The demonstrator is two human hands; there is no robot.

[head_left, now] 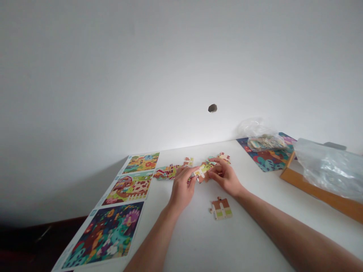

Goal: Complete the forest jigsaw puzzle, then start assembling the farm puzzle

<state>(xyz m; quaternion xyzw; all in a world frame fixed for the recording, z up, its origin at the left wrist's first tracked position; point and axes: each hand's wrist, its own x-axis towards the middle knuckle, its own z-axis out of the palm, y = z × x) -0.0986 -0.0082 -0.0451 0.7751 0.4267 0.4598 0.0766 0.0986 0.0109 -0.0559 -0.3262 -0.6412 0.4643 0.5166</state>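
My left hand (182, 187) is closed, its fingertips pinching a puzzle piece (200, 172) with a pale fence pattern on brown and green. Opposite it, my right hand (226, 178) has its thumb and fingers curled at the other side of the same cluster, gripping a puzzle piece partly hidden by the fingers. Loose pieces with red and green print (167, 172) lie left of my left hand. Behind the hands are a small fence piece (188, 161) and a further piece (224, 157). Nearer me lies a separate brown, green and cream puzzle piece (222, 208).
Three picture sheets, including a farm picture (132, 187) and a dark forest picture (106, 236), line the table's left side. At right are a bag of pieces (266, 141) on a dark picture sheet (269, 161), an orange-edged box (314, 190) and clear plastic (331, 166).
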